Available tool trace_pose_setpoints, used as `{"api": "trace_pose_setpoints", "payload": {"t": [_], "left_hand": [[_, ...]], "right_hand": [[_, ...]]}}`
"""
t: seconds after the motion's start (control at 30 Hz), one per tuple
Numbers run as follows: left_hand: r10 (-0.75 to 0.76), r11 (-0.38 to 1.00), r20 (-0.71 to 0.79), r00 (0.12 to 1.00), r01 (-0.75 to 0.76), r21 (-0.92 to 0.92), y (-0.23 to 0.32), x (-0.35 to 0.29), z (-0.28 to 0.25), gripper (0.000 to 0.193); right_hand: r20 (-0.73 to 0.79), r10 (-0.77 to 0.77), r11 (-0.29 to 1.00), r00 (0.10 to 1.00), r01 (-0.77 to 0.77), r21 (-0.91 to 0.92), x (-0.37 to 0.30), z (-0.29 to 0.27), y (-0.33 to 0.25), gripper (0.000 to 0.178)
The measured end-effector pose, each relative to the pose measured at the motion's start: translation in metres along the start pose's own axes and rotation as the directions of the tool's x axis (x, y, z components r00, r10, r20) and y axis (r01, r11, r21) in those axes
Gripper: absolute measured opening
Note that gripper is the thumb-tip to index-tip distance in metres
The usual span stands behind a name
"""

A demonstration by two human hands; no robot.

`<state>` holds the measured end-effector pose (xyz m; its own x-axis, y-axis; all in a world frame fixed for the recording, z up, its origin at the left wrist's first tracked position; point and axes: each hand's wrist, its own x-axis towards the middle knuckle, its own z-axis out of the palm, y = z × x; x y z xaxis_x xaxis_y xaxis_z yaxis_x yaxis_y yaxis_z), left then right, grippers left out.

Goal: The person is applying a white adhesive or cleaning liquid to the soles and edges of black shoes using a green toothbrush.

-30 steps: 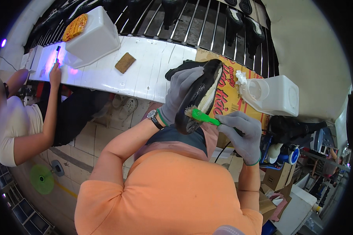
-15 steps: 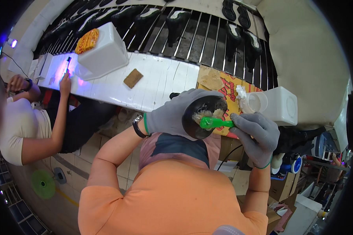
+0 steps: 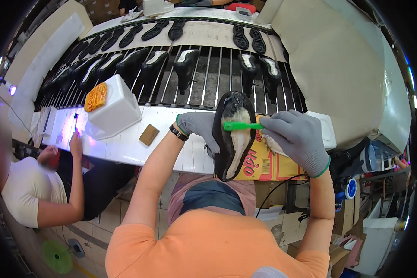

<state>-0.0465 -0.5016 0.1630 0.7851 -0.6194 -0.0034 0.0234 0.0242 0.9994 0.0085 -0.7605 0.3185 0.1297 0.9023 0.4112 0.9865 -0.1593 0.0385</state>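
My left hand [image 3: 200,127] wears a grey glove and grips a black shoe upper [image 3: 240,146] by its side. The upper stands lengthwise before me, its pale underside turned up toward me. A green-handled brush [image 3: 242,126] is pinched in the gloved fingers of my right hand [image 3: 299,135]. Its head lies against the underside, near the far end, where a whitish wet-looking patch shows. The bristles are hidden. Beneath, a yellow and red cardboard sheet [image 3: 274,169] covers part of the white table [image 3: 176,155].
Beyond the table, black uppers [image 3: 186,69] rest on a roller conveyor [image 3: 213,69], with soles [image 3: 176,29] on a ledge behind. To the left are a white tub [image 3: 118,111] with an orange packet [image 3: 96,97], a brown block [image 3: 149,135] and a co-worker's hand [image 3: 76,142] holding a dark brush.
The shoe upper has turned from end-on to lengthwise, exposing its whole underside. Both hands now appear higher against the body, and the brush still touches the underside. The view has tilted up, showing more conveyor.
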Motion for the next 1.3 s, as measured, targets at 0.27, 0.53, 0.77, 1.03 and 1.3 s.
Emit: {"api": "trace_pose_setpoints", "payload": {"t": [0.27,0.53,0.77,1.03,1.3], "left_hand": [[0.09,0.993,-0.025,0.996,-0.088,0.074,-0.014,0.004,-0.012,0.075],[0.027,1.0,-0.071,0.997,-0.026,0.014,-0.002,0.001,-0.014,0.091],[-0.098,0.995,-0.138,0.986,0.097,-0.014,-0.015,-0.01,-0.016,0.089],[0.148,0.909,-0.641,0.753,-0.359,-0.211,-0.083,-0.025,-0.007,0.084],[-0.024,0.413,-0.644,0.764,-0.579,-0.703,-0.103,-0.013,0.06,0.078]], "right_hand": [[-0.148,0.378,0.884,0.914,-0.308,0.352,0.009,0.012,0.012,0.017],[0.129,0.086,0.991,0.988,-0.098,0.088,0.014,-0.004,0.012,0.012],[-0.046,0.364,0.788,0.93,-0.281,0.548,-0.014,0.051,0.045,0.013],[0.365,0.463,0.498,0.808,-0.577,0.647,-0.121,0.103,0.013,0.018],[0.074,0.841,0.53,0.535,-0.791,-0.306,-0.169,0.101,0.031,0.007]]}}
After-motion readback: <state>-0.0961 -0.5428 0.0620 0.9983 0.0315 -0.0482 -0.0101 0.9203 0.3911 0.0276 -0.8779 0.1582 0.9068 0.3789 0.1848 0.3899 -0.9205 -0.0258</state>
